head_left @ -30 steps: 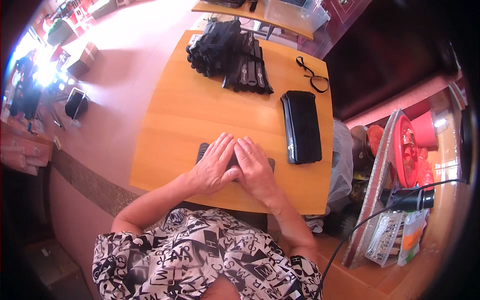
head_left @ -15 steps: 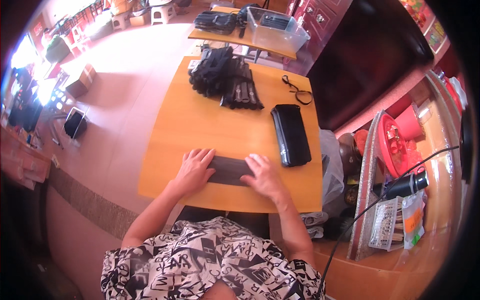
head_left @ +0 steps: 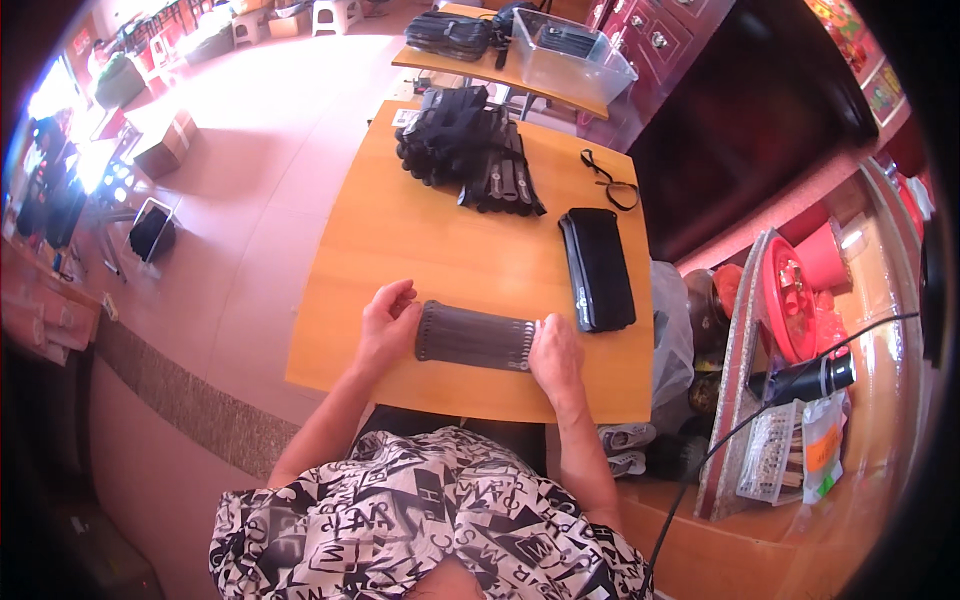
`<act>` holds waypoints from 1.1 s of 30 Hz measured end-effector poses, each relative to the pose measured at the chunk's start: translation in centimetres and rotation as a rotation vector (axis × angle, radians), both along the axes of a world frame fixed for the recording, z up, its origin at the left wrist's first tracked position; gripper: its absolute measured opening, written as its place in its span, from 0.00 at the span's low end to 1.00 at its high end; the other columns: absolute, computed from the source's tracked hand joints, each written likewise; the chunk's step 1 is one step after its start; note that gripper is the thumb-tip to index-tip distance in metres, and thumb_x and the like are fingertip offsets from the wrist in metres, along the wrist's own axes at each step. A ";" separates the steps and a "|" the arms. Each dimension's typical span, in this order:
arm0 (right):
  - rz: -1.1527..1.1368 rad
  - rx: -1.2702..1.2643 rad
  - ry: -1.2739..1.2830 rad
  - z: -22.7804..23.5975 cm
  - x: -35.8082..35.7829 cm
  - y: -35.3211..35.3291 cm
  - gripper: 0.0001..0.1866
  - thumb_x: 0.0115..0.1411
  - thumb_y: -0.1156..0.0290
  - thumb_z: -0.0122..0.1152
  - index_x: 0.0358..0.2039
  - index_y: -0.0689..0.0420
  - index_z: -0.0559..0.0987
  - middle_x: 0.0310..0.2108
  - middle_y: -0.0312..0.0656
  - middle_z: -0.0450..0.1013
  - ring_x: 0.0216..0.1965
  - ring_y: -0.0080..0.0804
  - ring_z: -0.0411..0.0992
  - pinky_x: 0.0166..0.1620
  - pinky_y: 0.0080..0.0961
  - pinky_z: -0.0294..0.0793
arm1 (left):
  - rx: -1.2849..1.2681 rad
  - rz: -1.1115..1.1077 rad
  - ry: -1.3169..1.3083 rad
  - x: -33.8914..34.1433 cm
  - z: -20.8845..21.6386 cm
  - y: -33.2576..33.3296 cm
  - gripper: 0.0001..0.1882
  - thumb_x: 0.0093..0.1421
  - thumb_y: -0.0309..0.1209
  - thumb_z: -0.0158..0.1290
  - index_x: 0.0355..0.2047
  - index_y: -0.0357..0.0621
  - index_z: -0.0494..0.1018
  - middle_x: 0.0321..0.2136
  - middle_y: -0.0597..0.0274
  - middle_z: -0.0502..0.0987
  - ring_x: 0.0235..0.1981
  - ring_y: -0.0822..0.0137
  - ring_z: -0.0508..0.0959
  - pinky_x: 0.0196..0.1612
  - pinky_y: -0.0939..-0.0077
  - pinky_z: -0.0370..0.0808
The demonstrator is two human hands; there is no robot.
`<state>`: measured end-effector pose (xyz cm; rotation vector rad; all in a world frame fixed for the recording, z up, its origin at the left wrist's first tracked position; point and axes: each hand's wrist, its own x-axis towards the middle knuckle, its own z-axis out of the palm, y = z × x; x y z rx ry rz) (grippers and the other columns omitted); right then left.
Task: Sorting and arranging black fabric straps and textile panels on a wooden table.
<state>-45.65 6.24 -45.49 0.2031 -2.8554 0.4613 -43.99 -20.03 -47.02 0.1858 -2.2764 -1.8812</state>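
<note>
A flat grey bundle of what look like zippers [head_left: 475,336] lies crosswise near the table's front edge. Its strips sit side by side, with a row of small light pulls along the right end. My left hand [head_left: 386,325] is at the left end, fingers curled in beside the edge; whether anything is inside them is hidden. At the opposite end my right hand [head_left: 556,352] is closed, its fingertips against the row of pulls. A folded black stack [head_left: 600,268] with a shiny side rests to the right of my right hand.
A heap of black and grey zipper bundles [head_left: 468,150] occupies the far part of the yellow table [head_left: 360,245]. A thin black strap [head_left: 615,190] lies at the far right. Behind, a second table holds a clear plastic bin [head_left: 570,65]. A dark cable [head_left: 735,430] crosses the right side.
Both hands were laid flat over the grey bundle; now they have drawn back to its two ends with fingers curled, uncovering its strips and pulls. The view has shifted slightly.
</note>
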 end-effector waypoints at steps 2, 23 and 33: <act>-0.022 -0.048 -0.061 0.2 -0.1 -0.1 0.10 0.62 0.68 0.53 0.31 0.64 0.69 0.26 0.57 0.72 0.31 0.55 0.72 0.34 0.47 0.71 | 0.163 0.109 -0.024 1.3 -0.5 -0.4 0.18 0.57 0.23 0.54 0.49 0.35 0.70 0.42 0.58 0.74 0.41 0.73 0.73 0.42 0.79 0.73; 0.252 -0.328 0.298 13.9 1.4 -5.5 0.07 0.62 0.74 0.56 0.28 0.63 0.71 0.22 0.48 0.69 0.24 0.46 0.70 0.28 0.35 0.69 | 0.980 0.259 0.076 0.9 -0.8 -1.2 0.20 0.68 0.31 0.43 0.55 0.29 0.61 0.50 0.48 0.69 0.54 0.59 0.70 0.60 0.67 0.65; 0.091 -0.745 0.203 11.6 -0.5 -2.7 0.12 0.68 0.67 0.47 0.29 0.60 0.70 0.24 0.31 0.61 0.27 0.19 0.59 0.31 0.18 0.61 | 0.802 -0.223 0.226 2.8 1.5 1.4 0.31 0.57 0.30 0.52 0.61 0.37 0.58 0.53 0.59 0.70 0.54 0.67 0.69 0.58 0.70 0.65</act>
